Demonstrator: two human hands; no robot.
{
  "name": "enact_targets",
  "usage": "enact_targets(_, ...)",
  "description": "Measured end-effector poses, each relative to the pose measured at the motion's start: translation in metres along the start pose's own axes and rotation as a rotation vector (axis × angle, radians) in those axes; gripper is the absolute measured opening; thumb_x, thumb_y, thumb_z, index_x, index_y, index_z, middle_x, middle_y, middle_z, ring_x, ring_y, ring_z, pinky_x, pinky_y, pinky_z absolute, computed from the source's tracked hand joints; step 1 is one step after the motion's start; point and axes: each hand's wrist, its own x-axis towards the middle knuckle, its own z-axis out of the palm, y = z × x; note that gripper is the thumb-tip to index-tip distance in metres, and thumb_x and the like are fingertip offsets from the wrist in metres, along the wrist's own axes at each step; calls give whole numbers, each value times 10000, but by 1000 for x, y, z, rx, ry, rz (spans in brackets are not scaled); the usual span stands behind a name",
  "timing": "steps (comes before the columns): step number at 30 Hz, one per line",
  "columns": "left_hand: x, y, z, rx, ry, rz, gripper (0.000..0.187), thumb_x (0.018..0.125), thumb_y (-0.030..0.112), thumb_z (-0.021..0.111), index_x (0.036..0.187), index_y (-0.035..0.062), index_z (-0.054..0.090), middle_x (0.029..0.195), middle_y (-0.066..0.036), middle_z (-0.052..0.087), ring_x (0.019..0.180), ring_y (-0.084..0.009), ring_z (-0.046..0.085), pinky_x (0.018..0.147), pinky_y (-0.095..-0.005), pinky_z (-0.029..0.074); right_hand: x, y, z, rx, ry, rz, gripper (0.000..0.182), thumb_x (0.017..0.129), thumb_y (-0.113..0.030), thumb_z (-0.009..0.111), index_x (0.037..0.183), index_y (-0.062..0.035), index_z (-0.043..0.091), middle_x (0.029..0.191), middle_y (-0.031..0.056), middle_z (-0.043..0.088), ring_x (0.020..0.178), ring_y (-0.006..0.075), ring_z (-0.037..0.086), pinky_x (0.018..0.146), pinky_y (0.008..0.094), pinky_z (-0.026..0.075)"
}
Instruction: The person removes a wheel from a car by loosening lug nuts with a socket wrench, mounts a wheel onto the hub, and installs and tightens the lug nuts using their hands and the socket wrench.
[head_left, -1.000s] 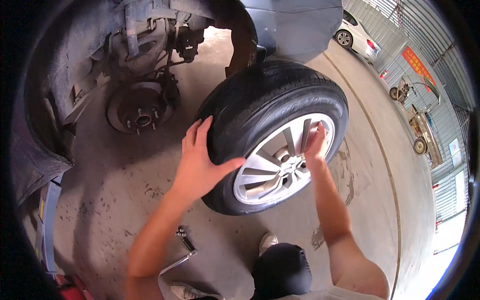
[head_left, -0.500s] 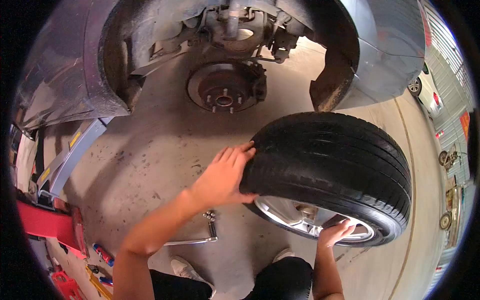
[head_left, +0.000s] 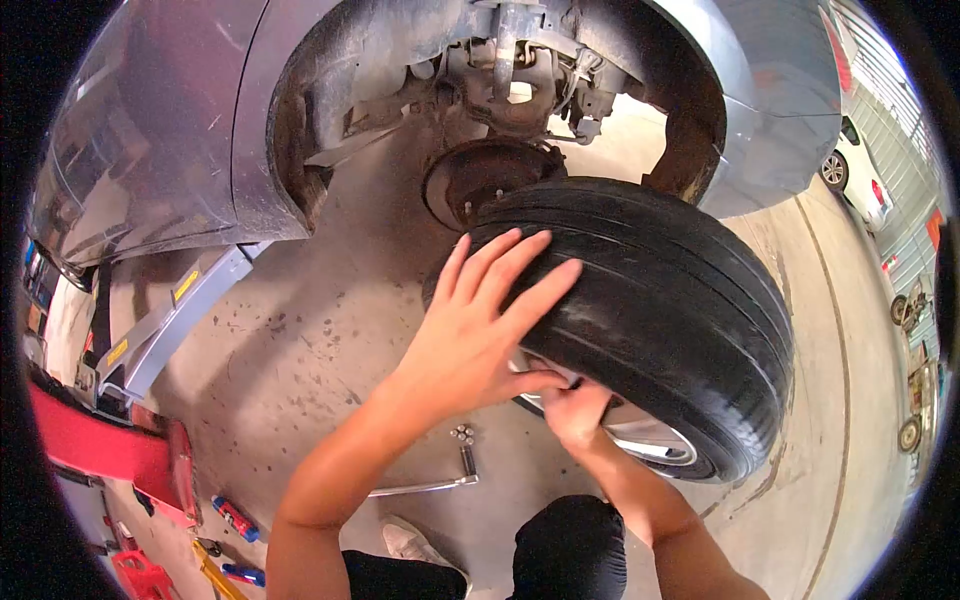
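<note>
At the near edge, a shoe (head_left: 412, 542) is seen on the floor (head_left: 290, 360), and just beyond it a ratchet wrench (head_left: 425, 488) is laid, with a small cluster of nuts (head_left: 462, 434) placed just beyond its head. To the near left, a red-and-blue can-like object (head_left: 235, 518) is seen beside red equipment (head_left: 95, 430).

In the middle, slightly right, a wheel (head_left: 650, 290) is held tilted, its tread turned upward and its silver rim (head_left: 655, 440) turned toward the person. The right hand (head_left: 578, 412) is placed at the rim's near left part; its fingertips are hidden, so how they are closed cannot be told. The left hand (head_left: 470, 335) is spread wide, its fingers laid over the tread's left side and its thumb overlapping the right hand in view.

Farther back, a brake disc (head_left: 455, 185) is partly covered by the wheel, below the wheel arch of a grey car (head_left: 160, 130). At far right, a white car (head_left: 858, 172) is parked.
</note>
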Motion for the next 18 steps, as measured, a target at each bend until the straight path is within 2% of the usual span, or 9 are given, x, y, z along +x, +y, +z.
enact_targets(1,-7,-5,-1,7,37,-24,1143,571,492,938,1539,136,446,1598,-209,373,1460,-453,367,1214,-624,281,-4,4,16,-8,-65,53,498,814,72,731,1296,32,609,1190,151,703,1155,264,650,1056,417,480)
enact_targets(5,-49,-42,-1,-20,219,-117,1120,557,446,969,1493,103,457,1549,-248,396,1403,-471,411,1172,-588,360,9,-19,52,-658,-113,-368,563,937,-400,718,1352,-35,610,1352,146,641,1240,319,615,1088,481,450)
enact_targets(7,-72,-64,-1,-16,289,-137,1155,556,449,985,1499,93,421,1538,-259,400,1385,-468,432,1146,-578,395,6,-3,82,-493,-209,-311,627,943,-475,693,1370,-26,595,1405,163,605,1285,332,585,1108,504,435)
enact_targets(8,-83,-74,0,-26,328,-149,1177,554,445,993,1507,89,401,1535,-262,400,1376,-468,442,1133,-572,410,4,6,98,26,-403,-28,639,949,-471,689,1382,-14,582,1433,190,575,1322,353,551,1125,518,421)
enact_targets(10,-102,-95,-2,-38,362,-212,1243,543,412,1015,1537,81,345,1535,-254,404,1384,-448,458,1141,-533,420,2,-14,115,556,-568,262,650,955,-467,685,1395,-3,569,1461,218,545,1360,375,516,1142,532,407)
enact_targets(12,-117,-115,-6,-55,393,-253,1264,558,424,1013,1546,63,311,1541,-252,413,1407,-425,454,1154,-505,416,8,-86,102,-245,-513,103,647,966,-464,684,1381,19,568,1443,258,544,1364,405,514,1153,538,411)
enact_targets(15,-153,-156,-7,-87,404,-338,1280,563,420,1016,1550,49,290,1550,-239,425,1414,-396,464,1161,-492,410,-1,-124,53,21,-506,-135,585,935,-347,734,1342,42,574,1355,313,570,1269,473,550,1130,525,412)
enact_targets(16,-160,-160,-9,-89,407,-331,1280,563,420,1016,1550,49,290,1550,-239,425,1414,-396,464,1161,-492,410,-3,-119,32,47,-603,-33,585,957,-377,719,1359,24,578,1393,271,572,1306,422,553,1132,510,427)
enact_targets(18,-174,-168,-15,-243,418,-550,1282,559,399,1019,1547,36,287,1559,-223,428,1418,-363,473,1171,-480,400,1,-88,-18,147,-752,269,529,996,-385,693,1359,-11,606,1389,196,617,1312,328,589,1110,466,464)
